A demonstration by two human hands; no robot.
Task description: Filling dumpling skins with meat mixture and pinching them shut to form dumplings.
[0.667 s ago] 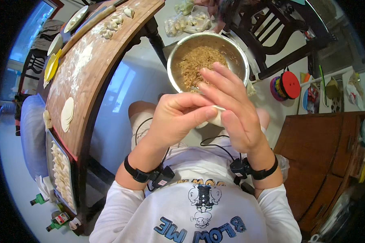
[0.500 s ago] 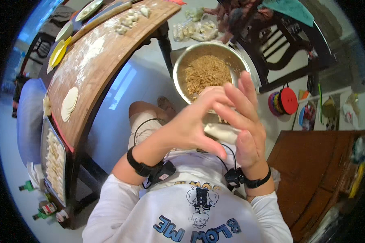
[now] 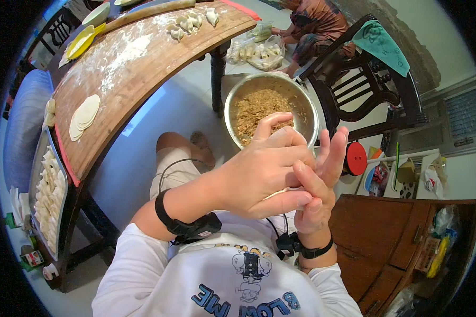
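My left hand [image 3: 259,171] and my right hand [image 3: 317,185] press together in front of my chest, pinching a pale dumpling [image 3: 280,194] between them. Only a thin edge of the dough shows between the fingers. The right hand's fingers point up and spread, while the left hand wraps over the dumpling from the left. Just beyond the hands stands a metal bowl [image 3: 301,103] of brown minced filling [image 3: 259,108].
A floured wooden table [image 3: 137,68] lies to the left with a stack of round wrappers [image 3: 83,115], folded dumplings [image 3: 188,24] and a rolling pin [image 3: 148,9]. A tray of finished dumplings [image 3: 48,195] sits at its near end. Another person [image 3: 317,21] crouches beyond a dark chair [image 3: 359,84].
My hands have closed tighter over the dumpling, the left now covering most of it. The view has shifted, so the bowl and table sit lower in the picture.
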